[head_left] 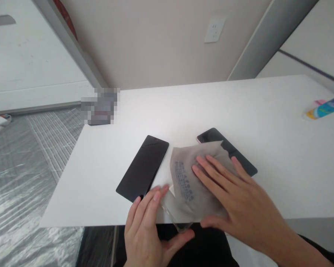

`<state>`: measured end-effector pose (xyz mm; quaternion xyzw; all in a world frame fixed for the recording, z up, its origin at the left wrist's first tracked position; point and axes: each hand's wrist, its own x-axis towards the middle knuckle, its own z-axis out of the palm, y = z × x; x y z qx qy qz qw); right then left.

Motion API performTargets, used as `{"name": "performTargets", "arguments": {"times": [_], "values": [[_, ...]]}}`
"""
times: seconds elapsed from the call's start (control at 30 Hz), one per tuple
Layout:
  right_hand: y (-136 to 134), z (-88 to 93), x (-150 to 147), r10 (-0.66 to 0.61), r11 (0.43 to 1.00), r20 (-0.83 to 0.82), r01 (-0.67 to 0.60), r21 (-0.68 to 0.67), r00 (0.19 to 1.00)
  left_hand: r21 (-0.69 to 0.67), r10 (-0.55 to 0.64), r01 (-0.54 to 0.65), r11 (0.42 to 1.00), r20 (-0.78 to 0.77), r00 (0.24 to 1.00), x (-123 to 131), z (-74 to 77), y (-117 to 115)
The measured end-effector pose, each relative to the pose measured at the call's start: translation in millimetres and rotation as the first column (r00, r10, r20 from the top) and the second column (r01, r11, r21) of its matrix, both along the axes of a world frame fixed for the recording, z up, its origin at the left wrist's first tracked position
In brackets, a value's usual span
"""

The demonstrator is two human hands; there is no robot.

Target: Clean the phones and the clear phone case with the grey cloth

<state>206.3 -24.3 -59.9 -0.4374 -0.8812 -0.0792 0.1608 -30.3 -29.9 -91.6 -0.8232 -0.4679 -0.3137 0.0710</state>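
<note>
Two dark phones lay on the white table (267, 122) in the head view, and both of the person's hands worked at its near edge. The left phone (143, 168) lay bare, screen up, angled toward the far wall, with nothing on it. The right phone (241, 157) was partly covered by a grey cleaning cloth (187, 181) printed with small blue text; only the phone's far corner and its right edge showed from under it.

The right hand (233, 200) lay flat on the cloth, fingers spread wide and pressing it down, gripping nothing. The left hand (149, 226) sat at the table's front edge with its fingers loosely curled, their tips touching the near left corner of the cloth and a clear phone case (174, 218) that stuck out over the edge; the thumb reached under that case. Whether the left hand truly pinched the case could not be told.

By the look of it, the wiping was under way on the right side, while the left phone appeared not yet attended to. How clean either screen was could not be judged.

Farther off, a colourful tube (324, 108) lay near the table's right edge, well apart from the hands. A blurred-out object (100, 105) rested at the far left corner, and a wall socket (214, 29) showed above.
</note>
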Motion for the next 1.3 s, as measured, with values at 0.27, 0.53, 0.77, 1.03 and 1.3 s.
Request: {"name": "performTargets", "arguments": {"times": [0.27,0.53,0.77,1.03,1.3], "values": [[-2.1,0.4,-0.8,0.013,1.000,-0.008,-0.013,0.001,1.000,-0.001,0.005,-0.005,1.000,0.000,1.000,-0.3,-2.3,-0.9],[-0.6,0.7,-9.4,0.060,0.996,-0.086,-0.066,-0.064,0.994,-0.001,0.017,-0.017,1.000,0.078,0.997,1.0,-6.7,-2.4],[-3.0,-4.8,-22.6,0.135,0.981,-0.174,-0.155,-0.112,0.975,-0.014,0.008,-0.006,1.000,0.109,0.994,1.4,-7.0,-3.6],[-6.9,1.7,5.1,0.167,0.985,-0.024,-0.168,-0.046,0.986,-0.026,0.034,-0.031,0.999,0.098,0.995,4.4,-3.5,-3.0],[-14.8,-2.5,16.3,0.136,0.991,0.084,-0.135,-0.017,0.987,-0.025,0.020,-0.020,1.000,0.003,1.000,4.9,2.6,4.2]]}}
